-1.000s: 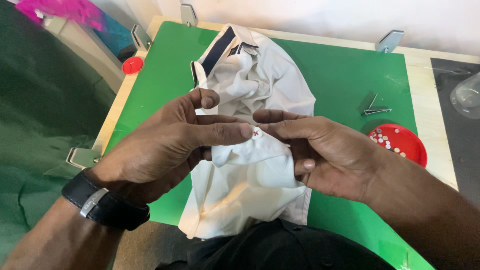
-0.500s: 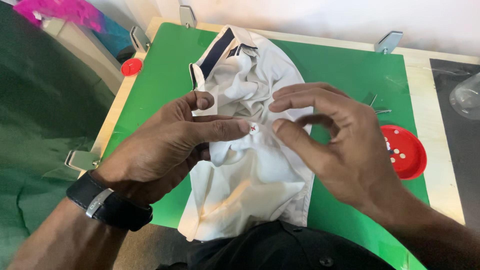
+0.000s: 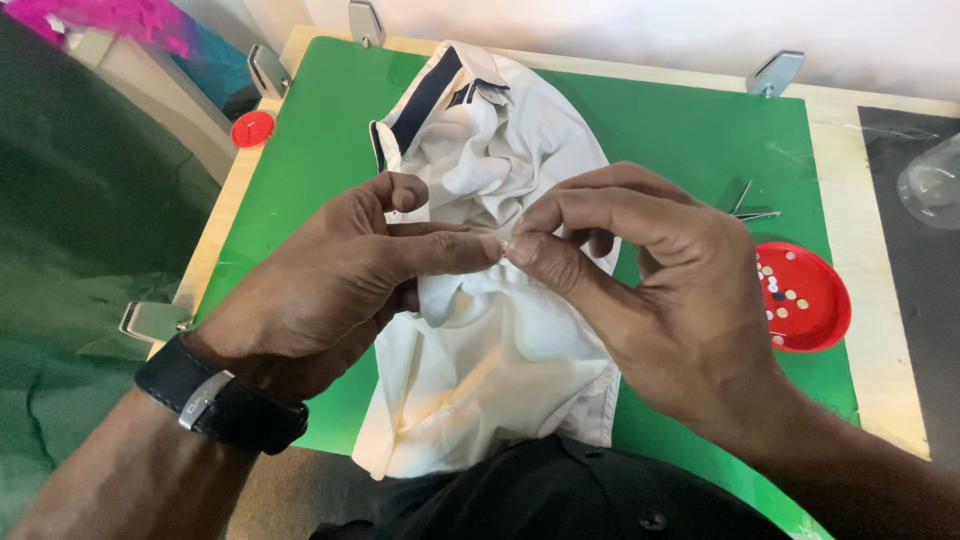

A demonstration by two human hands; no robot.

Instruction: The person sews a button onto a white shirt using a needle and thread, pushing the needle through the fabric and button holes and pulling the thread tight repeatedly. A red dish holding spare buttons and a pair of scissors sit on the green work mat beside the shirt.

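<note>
Green mat [image 3: 680, 150] covering a wooden worktop, taken here as the landmark. White shirt [image 3: 500, 340] with a dark-lined collar, lying crumpled along the mat's middle, collar toward the far edge, hem hanging over the near edge. Left hand [image 3: 340, 290], wearing a black wristwatch [image 3: 215, 400], above the mat's left half, fingers narrowed and pinching a fold of the shirt. Right hand [image 3: 650, 290] above the mat's centre, thumb and forefinger pinched together against the left fingertips at the same fold; anything between them is too small to tell. Red dish [image 3: 805, 295] of small buttons at the mat's right edge. Red cap [image 3: 252, 128] just off the mat's left edge.
</note>
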